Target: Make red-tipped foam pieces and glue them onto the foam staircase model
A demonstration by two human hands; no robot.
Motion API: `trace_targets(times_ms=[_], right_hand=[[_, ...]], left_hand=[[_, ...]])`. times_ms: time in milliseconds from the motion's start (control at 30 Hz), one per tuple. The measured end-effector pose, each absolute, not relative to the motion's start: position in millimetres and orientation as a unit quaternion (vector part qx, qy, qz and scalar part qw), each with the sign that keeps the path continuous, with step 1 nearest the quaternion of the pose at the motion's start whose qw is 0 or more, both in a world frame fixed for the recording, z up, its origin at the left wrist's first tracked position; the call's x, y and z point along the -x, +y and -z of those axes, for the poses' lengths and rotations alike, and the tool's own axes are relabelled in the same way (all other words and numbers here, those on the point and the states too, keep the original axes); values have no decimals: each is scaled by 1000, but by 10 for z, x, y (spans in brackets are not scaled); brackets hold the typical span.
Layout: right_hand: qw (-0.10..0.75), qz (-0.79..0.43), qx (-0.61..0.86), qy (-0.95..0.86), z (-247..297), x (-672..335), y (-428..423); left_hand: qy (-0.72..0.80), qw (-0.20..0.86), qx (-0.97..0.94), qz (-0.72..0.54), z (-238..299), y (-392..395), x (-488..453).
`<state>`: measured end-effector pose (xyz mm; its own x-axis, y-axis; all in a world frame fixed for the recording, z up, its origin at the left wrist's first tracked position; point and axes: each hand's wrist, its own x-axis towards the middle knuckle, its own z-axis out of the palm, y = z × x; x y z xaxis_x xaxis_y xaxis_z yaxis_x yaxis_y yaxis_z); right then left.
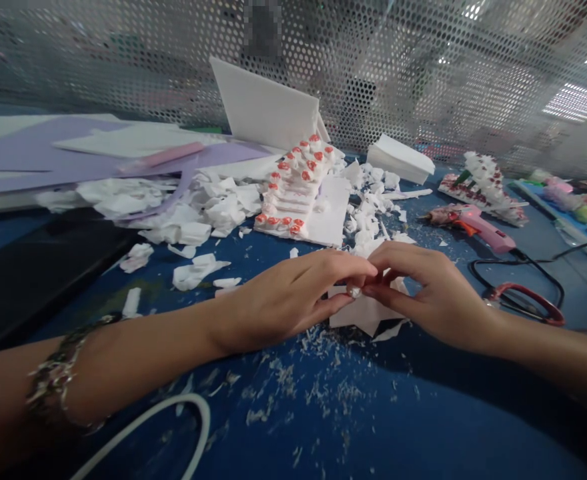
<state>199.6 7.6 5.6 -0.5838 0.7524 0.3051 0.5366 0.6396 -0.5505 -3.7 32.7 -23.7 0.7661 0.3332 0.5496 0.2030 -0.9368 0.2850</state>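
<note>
My left hand has its thumb and fingers pinched on a small crumpled white ball, perhaps paper. My right hand comes in from the other side, its thumb and fingertips closed against the same ball. Some of the fingertips overlap, so part of the grip is hidden. Beneath both hands lies a jagged-edged sheet of white paper. Just beyond them stands a white stepped model, topped with rows of small white balls with red tops.
Crumpled white scraps lie left of the model. At right are a pink glue gun with a black cord, red-handled scissors and another white-and-red model. A dark flat panel occupies the left; a perforated metal screen rises behind.
</note>
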Motion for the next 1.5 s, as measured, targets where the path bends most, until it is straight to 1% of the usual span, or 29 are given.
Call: trace_targets(times_ms=[300, 467, 700, 967, 1300, 1367, 1500], right_hand=[[279, -173, 352, -877, -44, -1980, 66], [303, -114, 315, -892, -28, -1975, 35], [295, -56, 305, -904, -9, -1972, 27], [299, -76, 314, -898, -3, -1967, 41], [287, -236, 341, -863, -14, -1971, 58], [295, -244, 346, -857, -10, -1973, 51], [325, -207, 341, -857, 0, -1983, 54]], left_hand=[[126, 141, -923, -334, 230, 319, 45], [178, 193, -911, -319, 197, 273, 33], [185, 218, -900, -330, 191, 245, 23], [199, 197, -901, -332, 176, 222, 9], [209, 213, -895, -332, 189, 254, 18], [213, 210, -894, -335, 186, 255, 20], [251, 209, -878, -350, 190, 266, 17]])
